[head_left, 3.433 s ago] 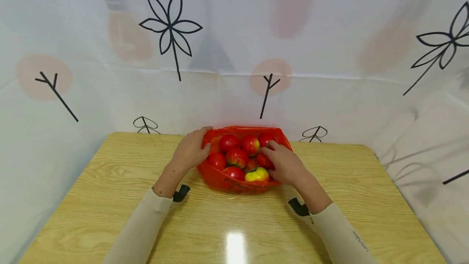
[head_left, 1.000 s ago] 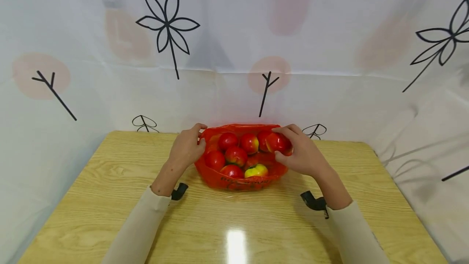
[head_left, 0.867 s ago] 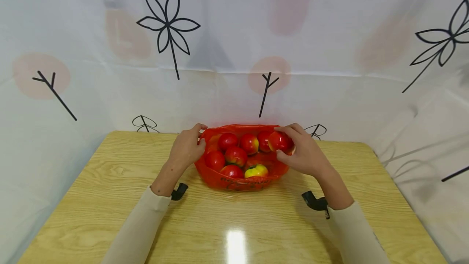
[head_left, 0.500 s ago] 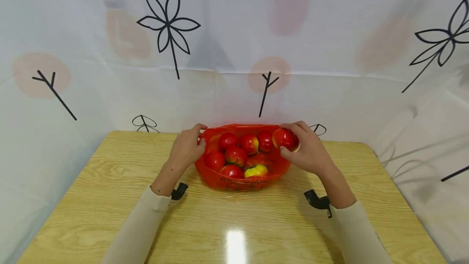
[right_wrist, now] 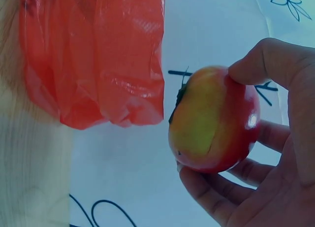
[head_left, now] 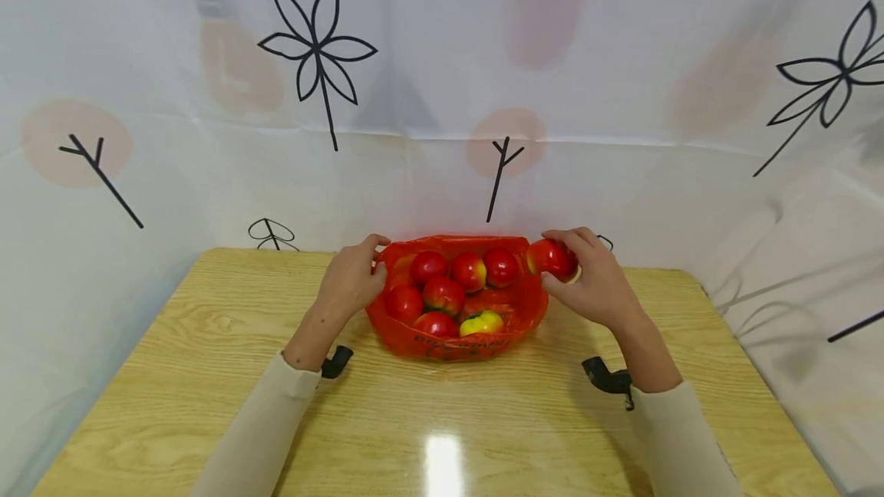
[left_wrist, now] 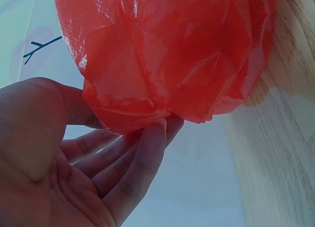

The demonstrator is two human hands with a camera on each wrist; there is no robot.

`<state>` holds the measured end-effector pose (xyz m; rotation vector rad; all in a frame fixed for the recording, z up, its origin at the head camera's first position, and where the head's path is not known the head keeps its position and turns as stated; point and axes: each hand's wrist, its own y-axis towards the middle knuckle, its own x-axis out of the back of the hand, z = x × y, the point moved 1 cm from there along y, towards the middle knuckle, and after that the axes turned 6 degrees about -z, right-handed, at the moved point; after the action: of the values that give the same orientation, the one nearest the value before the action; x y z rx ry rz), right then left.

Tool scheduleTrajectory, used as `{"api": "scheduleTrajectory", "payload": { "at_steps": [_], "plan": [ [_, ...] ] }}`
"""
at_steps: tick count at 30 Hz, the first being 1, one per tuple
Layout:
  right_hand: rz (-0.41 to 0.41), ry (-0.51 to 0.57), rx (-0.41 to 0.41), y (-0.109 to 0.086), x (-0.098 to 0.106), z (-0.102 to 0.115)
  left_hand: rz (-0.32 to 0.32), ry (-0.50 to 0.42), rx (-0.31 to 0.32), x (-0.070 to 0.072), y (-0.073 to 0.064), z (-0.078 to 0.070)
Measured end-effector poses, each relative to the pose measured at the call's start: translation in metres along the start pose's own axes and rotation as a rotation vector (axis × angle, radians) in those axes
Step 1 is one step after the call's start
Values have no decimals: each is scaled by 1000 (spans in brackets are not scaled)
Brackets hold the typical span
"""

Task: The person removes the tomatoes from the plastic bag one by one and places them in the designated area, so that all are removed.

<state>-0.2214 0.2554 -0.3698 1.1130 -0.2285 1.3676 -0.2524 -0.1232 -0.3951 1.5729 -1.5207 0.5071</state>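
A red plastic bag (head_left: 407, 332) sits open on the table, with several red fruits like the tomato (head_left: 442, 295) and a yellow one (head_left: 483, 323) with a green top inside. My left hand (head_left: 348, 280) pinches the bag's left rim; the left wrist view shows thumb and fingers on the crumpled plastic (left_wrist: 162, 64). My right hand (head_left: 594, 282) grips a red-and-yellow tomato (right_wrist: 214, 118) between thumb and fingers, its green leafy top turned toward the bag. In the right wrist view this tomato is apart from the bag's side (right_wrist: 93, 64); in the head view it is at the right rim.
The wooden table (head_left: 387, 420) extends to both sides and in front of the bag. Just behind it hangs a pale cloth (head_left: 442, 175) with printed plants. Black wrist mounts (head_left: 608, 376) stick out below both wrists.
My right hand took the tomato from the bag's right side and has moved right and slightly up with it, out past the rim. My left hand stays at the left rim.
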Motion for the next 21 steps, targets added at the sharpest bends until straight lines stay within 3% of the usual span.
{"api": "scheduleTrajectory", "payload": {
  "at_steps": [21],
  "plan": [
    [-73,-18,-38,0,7,-20,1,11,5,-1,1,1]
  ]
}}
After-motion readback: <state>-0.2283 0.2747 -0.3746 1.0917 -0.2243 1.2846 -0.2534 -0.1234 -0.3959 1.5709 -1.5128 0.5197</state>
